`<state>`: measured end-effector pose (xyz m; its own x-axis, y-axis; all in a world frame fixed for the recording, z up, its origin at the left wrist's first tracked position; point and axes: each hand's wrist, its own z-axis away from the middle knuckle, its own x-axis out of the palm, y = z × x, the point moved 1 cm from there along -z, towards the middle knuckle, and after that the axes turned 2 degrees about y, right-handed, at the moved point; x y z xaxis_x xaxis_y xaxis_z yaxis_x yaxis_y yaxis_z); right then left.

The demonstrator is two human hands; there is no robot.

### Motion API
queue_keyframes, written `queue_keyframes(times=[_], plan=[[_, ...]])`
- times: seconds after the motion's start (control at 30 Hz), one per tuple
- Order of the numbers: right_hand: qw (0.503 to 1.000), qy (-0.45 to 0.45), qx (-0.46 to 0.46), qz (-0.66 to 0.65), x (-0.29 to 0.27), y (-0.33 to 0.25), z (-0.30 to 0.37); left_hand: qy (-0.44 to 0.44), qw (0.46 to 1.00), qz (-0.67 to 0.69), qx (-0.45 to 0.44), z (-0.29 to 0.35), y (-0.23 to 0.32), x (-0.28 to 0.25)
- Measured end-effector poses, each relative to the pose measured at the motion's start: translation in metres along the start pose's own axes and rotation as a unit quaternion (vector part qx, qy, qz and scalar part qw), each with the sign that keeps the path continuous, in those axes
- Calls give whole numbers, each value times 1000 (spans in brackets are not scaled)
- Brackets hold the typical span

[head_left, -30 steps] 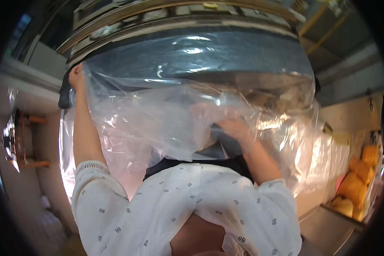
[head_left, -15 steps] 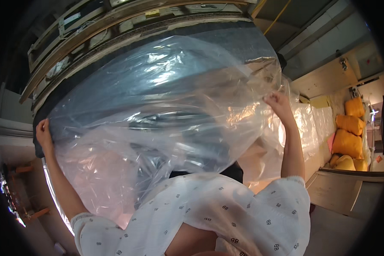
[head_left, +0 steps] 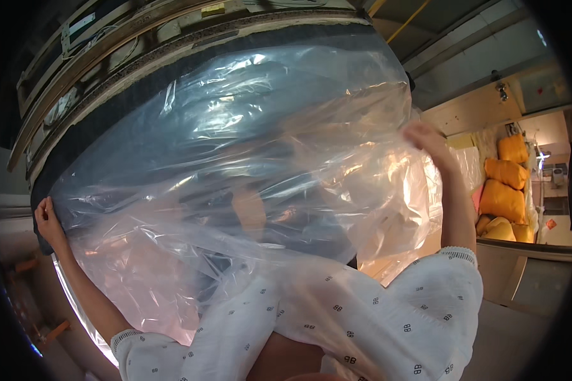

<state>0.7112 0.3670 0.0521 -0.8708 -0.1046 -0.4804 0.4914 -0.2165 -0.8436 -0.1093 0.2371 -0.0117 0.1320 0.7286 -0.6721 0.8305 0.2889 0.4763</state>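
A large clear plastic sheet (head_left: 229,120), wrinkled and shiny, spreads over a dark, cloth-like layer (head_left: 82,136) and reaches back to my white patterned shirt. My left hand (head_left: 48,220) is closed at the sheet's left edge, its thumb and fingertips pinched on the film. At the right edge, my right hand (head_left: 428,141) is raised with its fingers curled against the plastic. Motion blurs those fingers, so the exact grip is unclear. Both arms are spread wide, with the film stretched in creases between them.
A long wooden rail (head_left: 86,82) and a slatted frame run along the far side. To the right are a wooden panel (head_left: 470,108) and several stacked orange bundles (head_left: 503,198). Brown bars (head_left: 54,333) show at the lower left.
My right hand has moved slightly right and away from me, and my left hand left and nearer. The sheet is spread wider, and its near part now covers more of my shirt front.
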Motion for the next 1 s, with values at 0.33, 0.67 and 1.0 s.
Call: queue_keyframes(times=[0.33, 0.67, 1.0], plan=[[813, 108, -304, 485, 69, -54, -21, -25, 1000, -8, 6, 5, 11, -9], [756, 190, -487, 394, 181, -75, -80, -57, 995, -18, 82, -5, -51, -60], [816, 215, -392, 366, 145, -68, -84, -15, 995, -54, 82, 21, -28, -152]])
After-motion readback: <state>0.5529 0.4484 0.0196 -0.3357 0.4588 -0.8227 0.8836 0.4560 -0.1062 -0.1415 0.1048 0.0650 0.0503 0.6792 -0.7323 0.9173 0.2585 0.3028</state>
